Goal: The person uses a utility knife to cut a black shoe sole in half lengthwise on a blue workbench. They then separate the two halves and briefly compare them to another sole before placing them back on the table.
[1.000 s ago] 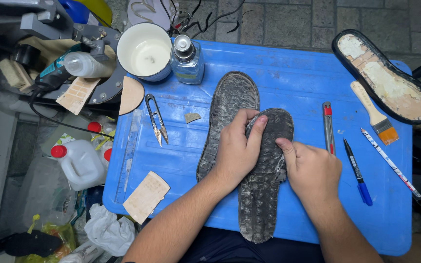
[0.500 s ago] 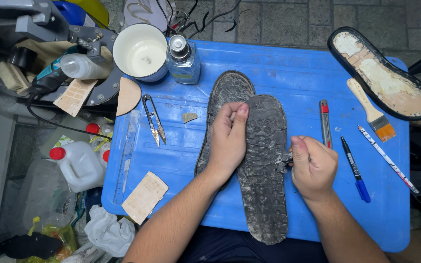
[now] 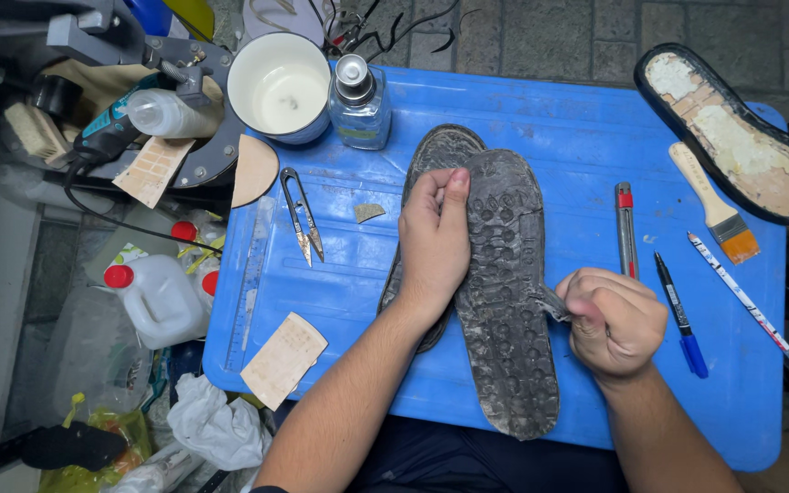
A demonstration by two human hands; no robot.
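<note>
Two worn grey shoe soles lie lengthwise on a blue board (image 3: pixel 541 119). The studded upper sole (image 3: pixel 509 301) overlaps the lower sole (image 3: pixel 440 151) beneath it. My left hand (image 3: pixel 436 242) presses on the upper sole's left edge, thumb and fingers pinching near its top. My right hand (image 3: pixel 614 319) is a closed fist at the sole's right edge, gripping a small grey flap (image 3: pixel 550 301) peeled away from it.
On the board: thread snips (image 3: pixel 301 217), a ruler (image 3: pixel 250 274), a cutter (image 3: pixel 625 228), a pen (image 3: pixel 682 315), a pencil (image 3: pixel 741 292), a brush (image 3: pixel 716 205), a black sole (image 3: pixel 732 128). A glass bottle (image 3: pixel 358 100) and white cup (image 3: pixel 280 87) stand behind. Clutter fills the left.
The upper sole has slid up and straightened over the lower one. My right hand left the sole's face, moved to its right edge and pulled a flap outward.
</note>
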